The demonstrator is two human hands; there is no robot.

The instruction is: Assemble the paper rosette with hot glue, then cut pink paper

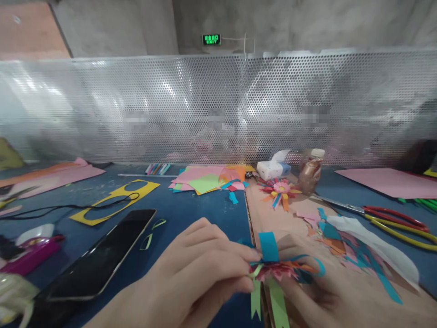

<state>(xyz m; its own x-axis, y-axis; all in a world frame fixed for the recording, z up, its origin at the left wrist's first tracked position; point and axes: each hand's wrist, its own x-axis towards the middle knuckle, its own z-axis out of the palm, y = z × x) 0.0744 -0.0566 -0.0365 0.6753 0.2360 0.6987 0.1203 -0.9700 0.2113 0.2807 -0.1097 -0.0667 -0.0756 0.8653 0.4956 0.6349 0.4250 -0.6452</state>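
Both left hand (205, 264) and right hand (336, 287) pinch paper rosette (273, 270) above blue table (205, 207); perforated screen (153, 100) behind.

Left hand (205, 262), right hand (324, 291) on paper flower (278, 270)

Two paper flowers (277, 272) (281, 187), one phone (105, 253), one bottle (310, 173), one tissue box (273, 170)

Matt paper, shiny metal
The near paper flower (278, 270) looks matt, the phone (107, 250) at left smooth and glossy, the scissors (361, 210) at right metal-bladed, the far perforated panel (191, 105) bright metal.
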